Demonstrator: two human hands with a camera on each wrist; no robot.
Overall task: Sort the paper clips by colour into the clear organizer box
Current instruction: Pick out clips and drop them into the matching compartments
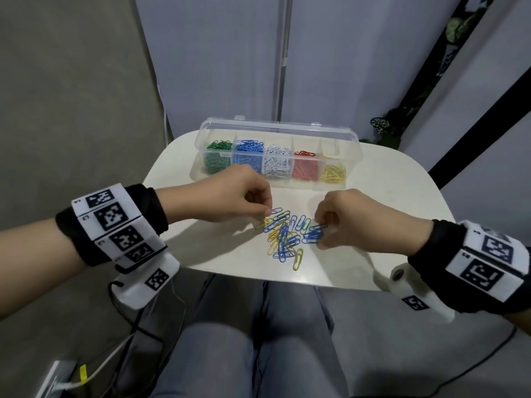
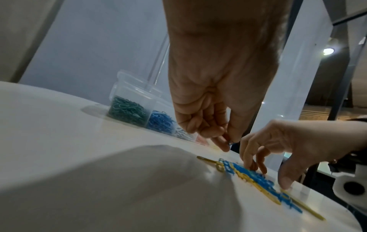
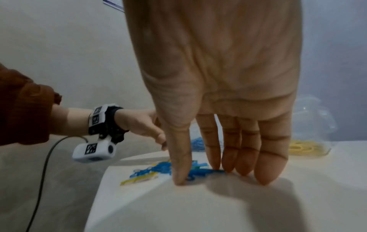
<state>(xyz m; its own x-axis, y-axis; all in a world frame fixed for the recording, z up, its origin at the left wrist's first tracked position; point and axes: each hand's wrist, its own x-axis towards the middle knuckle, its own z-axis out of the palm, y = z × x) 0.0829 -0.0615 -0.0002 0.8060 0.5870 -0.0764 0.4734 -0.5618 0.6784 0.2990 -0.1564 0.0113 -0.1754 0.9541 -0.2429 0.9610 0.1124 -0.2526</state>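
The clear organizer box (image 1: 355, 145) stands open at the back of the white table (image 1: 388, 196), holding green, blue, white, red and yellow clips in separate compartments. A loose pile of blue and yellow paper clips (image 1: 284, 237) lies near the front edge. My left hand (image 1: 265, 215) hovers at the pile's left end with curled fingers. In the left wrist view it pinches a blue clip (image 2: 230, 143) between thumb and forefinger. My right hand (image 1: 320, 237) is at the pile's right end. Its straight fingertips (image 3: 228, 168) and thumb rest on blue clips (image 3: 202, 171).
The table is small, with rounded corners. My lap sits just below its front edge. Cables and a socket strip (image 1: 57, 380) lie on the floor at the left. A black frame and plants (image 1: 393, 124) stand behind the table at the right.
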